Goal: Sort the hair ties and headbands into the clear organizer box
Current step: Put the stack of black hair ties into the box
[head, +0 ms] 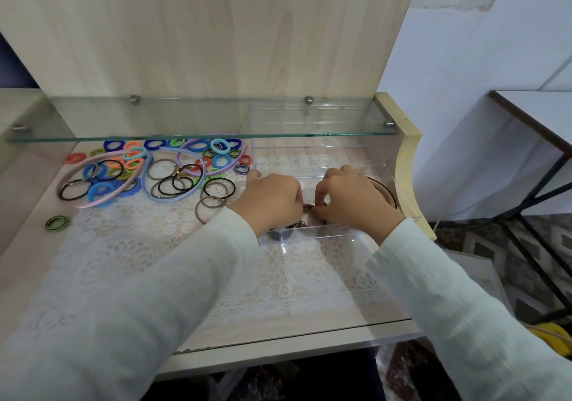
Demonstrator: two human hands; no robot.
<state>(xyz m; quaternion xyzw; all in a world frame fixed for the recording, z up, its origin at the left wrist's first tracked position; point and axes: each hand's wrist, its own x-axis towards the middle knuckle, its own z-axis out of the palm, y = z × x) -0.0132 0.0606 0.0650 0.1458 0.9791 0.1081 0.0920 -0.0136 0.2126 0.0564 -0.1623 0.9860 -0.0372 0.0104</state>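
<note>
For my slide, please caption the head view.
Left hand and right hand pinch a hair tie over the clear organizer box; more ties and headbands lie beside it.

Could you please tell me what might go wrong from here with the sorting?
Both the left hand and right hand pinch a hair tie over the clear box, largely hidden; it might snag or land in the wrong section. The green tie lies alone near the left edge of the table and may be missed.
</note>
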